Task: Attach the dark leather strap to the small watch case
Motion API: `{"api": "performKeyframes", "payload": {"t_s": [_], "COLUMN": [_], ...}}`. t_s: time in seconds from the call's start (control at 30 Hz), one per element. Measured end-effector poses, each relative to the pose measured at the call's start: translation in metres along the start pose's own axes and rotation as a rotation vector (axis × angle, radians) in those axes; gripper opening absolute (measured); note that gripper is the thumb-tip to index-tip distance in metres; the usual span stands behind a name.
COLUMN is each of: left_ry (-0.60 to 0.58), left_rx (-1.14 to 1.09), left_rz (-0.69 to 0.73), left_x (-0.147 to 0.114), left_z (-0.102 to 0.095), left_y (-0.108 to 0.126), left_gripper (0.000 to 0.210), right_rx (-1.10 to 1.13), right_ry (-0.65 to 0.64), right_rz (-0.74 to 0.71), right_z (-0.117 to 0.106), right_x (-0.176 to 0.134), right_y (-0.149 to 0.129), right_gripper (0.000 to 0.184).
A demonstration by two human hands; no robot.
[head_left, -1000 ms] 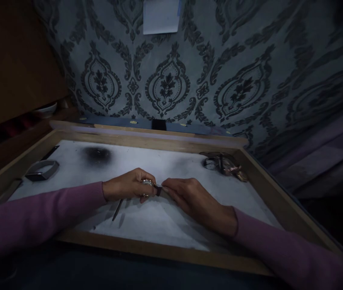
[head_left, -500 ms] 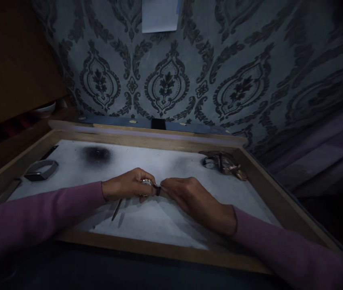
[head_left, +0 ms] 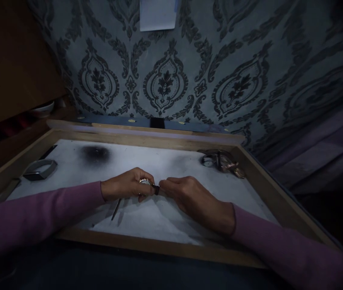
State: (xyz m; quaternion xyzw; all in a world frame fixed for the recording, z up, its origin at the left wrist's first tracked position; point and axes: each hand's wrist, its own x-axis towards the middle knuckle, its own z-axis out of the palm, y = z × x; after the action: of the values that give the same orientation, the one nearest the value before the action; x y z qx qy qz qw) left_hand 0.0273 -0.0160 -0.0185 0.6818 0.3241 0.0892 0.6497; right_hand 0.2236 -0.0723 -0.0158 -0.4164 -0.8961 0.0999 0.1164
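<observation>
My left hand (head_left: 131, 184) is closed around a wristwatch (head_left: 145, 182) with a round, shiny case and a pale dial. A short dark strap (head_left: 156, 189) extends from the case toward my right hand (head_left: 189, 195). The right fingers are pressed together at the strap's end, and their tips are partly hidden. Below my left hand a slim pointed tool (head_left: 116, 209) slants down over the white surface; its upper end is hidden, and I cannot tell whether it is held.
A wooden-rimmed tray (head_left: 159, 246) with a white lining surrounds the work. At its left lies a grey band-like watch (head_left: 40, 170); at the back right several watches (head_left: 221, 161) lie in a heap. A dark smudge (head_left: 94, 154) marks the lining. Patterned wallpaper (head_left: 165, 80) rises behind.
The hands and the watch stay nearly in place, with the right fingers shifted slightly at the strap. The whole view has drifted a little.
</observation>
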Motion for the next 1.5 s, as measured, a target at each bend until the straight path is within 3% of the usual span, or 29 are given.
{"api": "performKeyframes", "payload": {"t_s": [1.03,1.5], "left_ry": [0.012,0.005], "left_rx": [0.134,0.016], "left_rz": [0.084,0.026], "left_x": [0.000,-0.001], "left_z": [0.007,0.003], "left_y": [-0.005,0.002], "left_gripper": [0.013,0.016], "right_rx": [-0.090,-0.133], "right_ry": [-0.151,-0.073], "right_rz": [-0.002,0.038], "right_z": [-0.010,-0.012], "right_x": [0.004,0.000], "right_y": [-0.005,-0.003], "right_gripper": [0.028,0.027]}}
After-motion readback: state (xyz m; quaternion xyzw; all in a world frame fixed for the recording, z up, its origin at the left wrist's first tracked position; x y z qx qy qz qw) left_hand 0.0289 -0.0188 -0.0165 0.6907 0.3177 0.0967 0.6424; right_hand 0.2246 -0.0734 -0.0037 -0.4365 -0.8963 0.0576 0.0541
